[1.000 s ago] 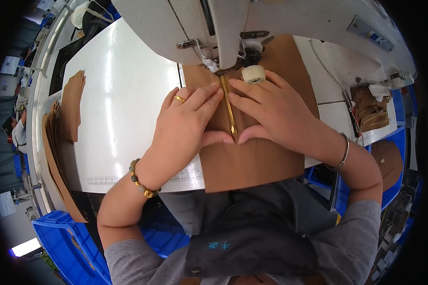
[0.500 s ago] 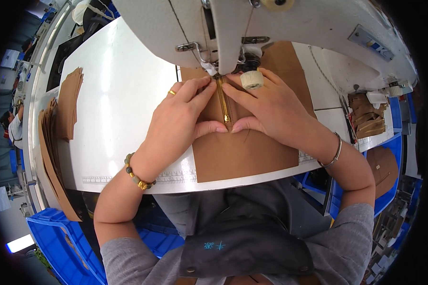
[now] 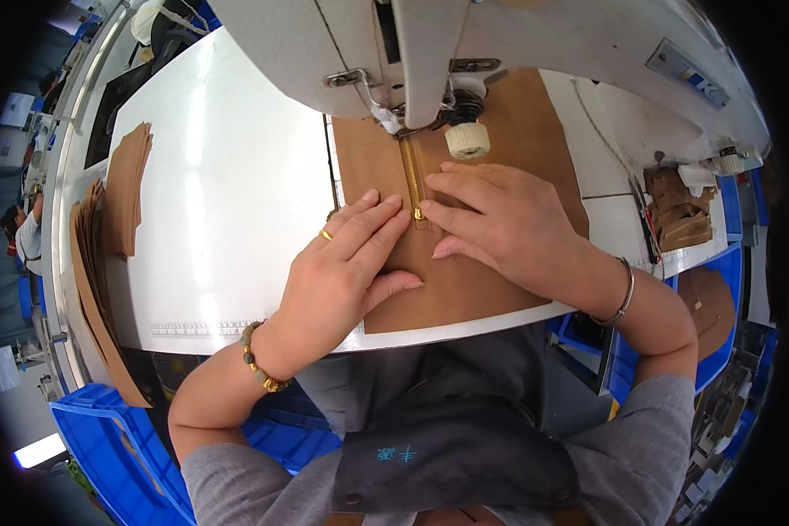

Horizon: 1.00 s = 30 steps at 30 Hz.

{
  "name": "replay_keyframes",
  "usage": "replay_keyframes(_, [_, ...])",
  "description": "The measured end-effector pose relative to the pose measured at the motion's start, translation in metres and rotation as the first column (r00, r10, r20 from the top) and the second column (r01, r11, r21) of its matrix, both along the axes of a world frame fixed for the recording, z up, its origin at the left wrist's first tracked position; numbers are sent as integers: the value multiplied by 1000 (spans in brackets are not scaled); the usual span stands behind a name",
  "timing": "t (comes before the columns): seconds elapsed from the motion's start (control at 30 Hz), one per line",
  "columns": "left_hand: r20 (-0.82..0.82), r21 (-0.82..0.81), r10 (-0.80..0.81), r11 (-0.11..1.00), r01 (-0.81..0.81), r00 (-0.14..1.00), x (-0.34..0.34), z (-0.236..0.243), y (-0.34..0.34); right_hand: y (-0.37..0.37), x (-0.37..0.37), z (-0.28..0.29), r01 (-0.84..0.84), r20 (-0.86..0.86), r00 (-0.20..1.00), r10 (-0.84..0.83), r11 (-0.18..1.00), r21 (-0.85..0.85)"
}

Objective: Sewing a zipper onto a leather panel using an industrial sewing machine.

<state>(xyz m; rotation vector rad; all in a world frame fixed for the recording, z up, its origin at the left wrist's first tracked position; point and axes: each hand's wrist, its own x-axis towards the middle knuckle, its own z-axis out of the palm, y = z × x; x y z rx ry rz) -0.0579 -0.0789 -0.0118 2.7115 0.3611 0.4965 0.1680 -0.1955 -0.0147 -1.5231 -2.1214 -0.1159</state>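
A brown fabric panel (image 3: 491, 294) lies flat beneath the head of a white sewing machine (image 3: 535, 44). Set into the panel is a gold-toothed zipper (image 3: 414, 167), its upper end at the needle area and its gold pull near the lower end. My left hand (image 3: 346, 254) rests on the panel to the left of the zipper, fingers stretched forward and thumb apart. On the zipper's right side my right hand (image 3: 491, 219) presses the fabric with extended fingers, fingertips close to the pull. Neither hand grips anything. The needle tip is too small to make out.
Stacked brown pieces (image 3: 127, 197) lie on the table's left, with more folded pieces (image 3: 86, 263) hanging at its edge. Small brown pieces (image 3: 679, 210) sit at the right. Blue bins (image 3: 118, 447) stand below the table on both sides. A printed ruler strip (image 3: 202, 329) runs along the front edge.
Both hands have slid back toward me along the panel, away from the needle area, and spread apart. More of the zipper now shows. The panel has shifted only slightly.
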Motion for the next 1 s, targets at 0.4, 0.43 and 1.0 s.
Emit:
replay_keyframes(0.4, [-67,102,-60,993,67,996,3,11,3,-9,-8,5,44,88,995,-40,998,-50])
replay_keyframes(0.43, [-60,105,-69,992,75,996,3,11,4,-10,-9,5,60,111,992,-52,996,-64])
replay_keyframes(1.0, [-8,206,-50,977,51,999,28,8,36,24,11,-3,85,93,992,-85,996,-2])
